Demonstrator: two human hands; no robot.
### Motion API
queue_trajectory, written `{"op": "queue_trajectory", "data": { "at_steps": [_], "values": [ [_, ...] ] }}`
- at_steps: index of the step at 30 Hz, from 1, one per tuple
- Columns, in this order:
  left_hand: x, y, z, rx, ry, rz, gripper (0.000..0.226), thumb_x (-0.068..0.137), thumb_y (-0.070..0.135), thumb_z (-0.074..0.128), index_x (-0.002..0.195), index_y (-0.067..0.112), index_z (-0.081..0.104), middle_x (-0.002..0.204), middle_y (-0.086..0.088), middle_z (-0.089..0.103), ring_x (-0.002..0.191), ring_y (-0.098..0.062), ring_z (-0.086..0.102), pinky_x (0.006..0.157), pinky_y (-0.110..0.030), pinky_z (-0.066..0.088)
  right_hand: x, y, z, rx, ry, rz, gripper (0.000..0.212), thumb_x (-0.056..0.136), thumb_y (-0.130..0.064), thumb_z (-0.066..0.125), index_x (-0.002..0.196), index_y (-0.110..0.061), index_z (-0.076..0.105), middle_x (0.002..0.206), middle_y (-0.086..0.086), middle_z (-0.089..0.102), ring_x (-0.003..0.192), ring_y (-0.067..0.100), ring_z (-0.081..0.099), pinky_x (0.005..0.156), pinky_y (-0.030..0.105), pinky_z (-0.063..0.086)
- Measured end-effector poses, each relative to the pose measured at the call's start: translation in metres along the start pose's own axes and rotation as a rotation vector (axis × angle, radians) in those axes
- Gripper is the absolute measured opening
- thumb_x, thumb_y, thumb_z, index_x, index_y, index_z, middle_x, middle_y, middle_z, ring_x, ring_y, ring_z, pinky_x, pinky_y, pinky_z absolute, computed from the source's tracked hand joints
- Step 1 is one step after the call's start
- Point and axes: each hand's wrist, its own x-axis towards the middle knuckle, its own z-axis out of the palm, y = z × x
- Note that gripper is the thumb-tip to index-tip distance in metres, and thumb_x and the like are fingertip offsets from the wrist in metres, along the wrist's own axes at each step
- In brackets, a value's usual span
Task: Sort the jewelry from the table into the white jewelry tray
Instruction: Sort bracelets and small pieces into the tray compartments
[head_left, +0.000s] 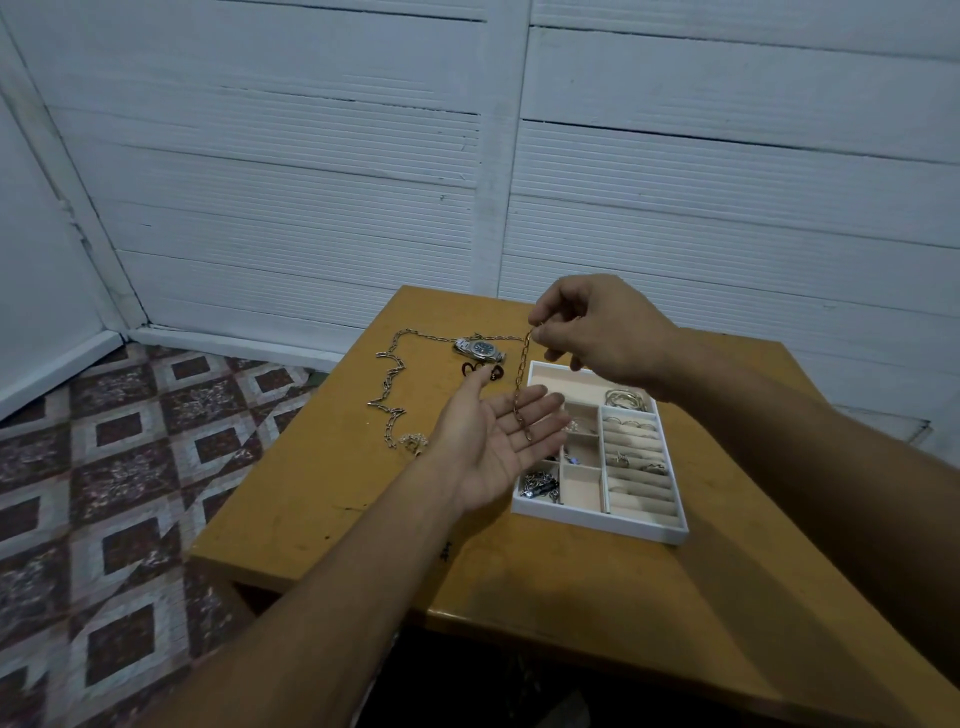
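Right fingers (540, 332) pinched on gold chain (521, 387), left fingers (535, 410) spread flat beneath.

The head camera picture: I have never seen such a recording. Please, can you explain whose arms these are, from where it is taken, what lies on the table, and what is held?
There is no machine here. A person wears a camera on the head, so you look down along that person's own two arms.

The right hand pinches the top of a gold chain, which hangs down. Its lower end rests in the open palm of the left hand.

On the wooden table stands a white jewelry tray with compartments; some already hold rings, bangles and small pieces. Still on the table are a long silver chain, a wristwatch and a small dark item that I cannot identify.
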Motion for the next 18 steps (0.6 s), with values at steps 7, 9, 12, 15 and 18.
{"op": "queue_trajectory", "data": {
  "at_steps": [7, 9, 12, 15, 18],
  "values": [
    [0.006, 0.001, -0.004, 0.043, 0.073, -0.009, 0.062, 0.098, 0.050, 0.036, 0.121, -0.004, 0.057, 0.110, -0.022, 0.069, 0.099, -0.033, 0.068, 0.083, -0.040, 0.056, -0.023, 0.017, 0.011, -0.156, -0.116, 0.014, 0.008, 0.087, -0.011, 0.066, 0.092, -0.018, 0.067, 0.082, -0.001, 0.068, 0.069, 0.008, 0.062, 0.057, 0.016, 0.045],
    [0.007, -0.001, -0.004, 0.045, 0.085, -0.010, 0.062, 0.098, 0.050, 0.036, 0.121, -0.004, 0.057, 0.108, -0.022, 0.068, 0.097, -0.032, 0.069, 0.083, -0.040, 0.056, -0.028, 0.024, 0.015, -0.196, -0.156, 0.036, 0.010, 0.086, -0.010, 0.067, 0.091, -0.018, 0.068, 0.082, 0.001, 0.070, 0.071, 0.011, 0.063, 0.060, 0.020, 0.048],
    [0.007, -0.004, -0.003, 0.042, 0.090, -0.016, 0.061, 0.098, 0.049, 0.036, 0.119, -0.003, 0.057, 0.099, -0.020, 0.070, 0.085, -0.029, 0.070, 0.077, -0.039, 0.057, -0.036, 0.034, 0.023, -0.203, -0.194, 0.068, 0.014, 0.083, -0.005, 0.065, 0.089, -0.017, 0.069, 0.081, 0.003, 0.071, 0.073, 0.017, 0.066, 0.069, 0.034, 0.055],
    [0.006, -0.006, -0.001, 0.084, 0.105, -0.018, 0.058, 0.098, 0.050, 0.035, 0.109, -0.001, 0.061, 0.086, -0.017, 0.069, 0.077, -0.027, 0.067, 0.072, -0.037, 0.057, -0.039, 0.040, 0.029, -0.233, -0.187, 0.076, 0.016, 0.081, -0.003, 0.066, 0.087, -0.017, 0.068, 0.083, 0.003, 0.071, 0.079, 0.019, 0.066, 0.076, 0.036, 0.055],
    [0.004, -0.008, 0.002, 0.138, 0.126, -0.018, 0.057, 0.098, 0.050, 0.035, 0.104, 0.001, 0.062, 0.083, -0.014, 0.068, 0.075, -0.024, 0.066, 0.072, -0.035, 0.056, -0.040, 0.044, 0.034, -0.263, -0.177, 0.062, 0.019, 0.080, -0.003, 0.065, 0.084, -0.022, 0.067, 0.081, -0.001, 0.070, 0.078, 0.016, 0.065, 0.072, 0.027, 0.051]
  ]
}}
